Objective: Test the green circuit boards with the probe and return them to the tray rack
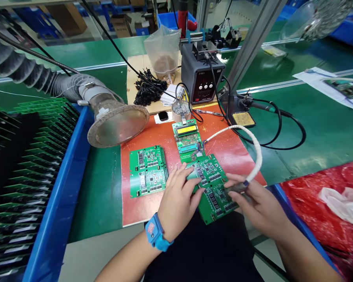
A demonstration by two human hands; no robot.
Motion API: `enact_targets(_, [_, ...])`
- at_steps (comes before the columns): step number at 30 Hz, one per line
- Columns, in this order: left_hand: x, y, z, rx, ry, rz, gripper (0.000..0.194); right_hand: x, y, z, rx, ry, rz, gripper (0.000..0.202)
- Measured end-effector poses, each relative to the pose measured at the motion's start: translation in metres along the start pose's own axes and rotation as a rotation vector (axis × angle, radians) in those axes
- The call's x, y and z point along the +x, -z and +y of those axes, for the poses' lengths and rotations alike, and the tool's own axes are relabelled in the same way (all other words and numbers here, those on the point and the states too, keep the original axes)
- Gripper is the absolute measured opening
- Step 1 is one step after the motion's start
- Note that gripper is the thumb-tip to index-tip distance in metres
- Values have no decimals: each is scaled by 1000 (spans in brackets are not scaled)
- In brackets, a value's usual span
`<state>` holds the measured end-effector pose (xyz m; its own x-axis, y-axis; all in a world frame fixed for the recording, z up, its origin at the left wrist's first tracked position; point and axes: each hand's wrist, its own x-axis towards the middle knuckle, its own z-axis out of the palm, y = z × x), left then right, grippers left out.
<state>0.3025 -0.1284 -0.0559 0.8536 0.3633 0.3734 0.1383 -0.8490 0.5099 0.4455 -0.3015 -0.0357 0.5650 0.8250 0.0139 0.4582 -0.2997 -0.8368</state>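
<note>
A green circuit board panel (207,172) with digit displays lies tilted at the front edge of the orange mat (170,135). My left hand (179,196) rests on its left edge, fingers spread. In my right hand (250,199) is a probe (237,188), pinched between thumb and fingers, its tip over the panel's right part. A white sleeved cable (257,150) curves from the probe to a small board with a yellow screen (186,129), just behind the panel. To the left lies a stack of similar boards (148,170).
Left stands a blue bin (54,199) of upright boards, with a fume duct funnel (119,123) hanging beside it. Behind are a soldering station (202,78), black parts (150,88) and an iron in its holder (260,105). A red-lined bin (314,199) stands right.
</note>
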Motion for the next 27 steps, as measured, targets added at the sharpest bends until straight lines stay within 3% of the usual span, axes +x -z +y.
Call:
enact_targets(12, [2,3,0,24,32,-72,20,-1,-4,-1,-168,110,85,31])
enact_targets(18, [3,3,-1,20,14,-31,20,4,-3,0,-244,197,45,34])
enact_targets(27, [7,6,-3,-14,28,-41,21,7,-8,3,-228,211,109,25])
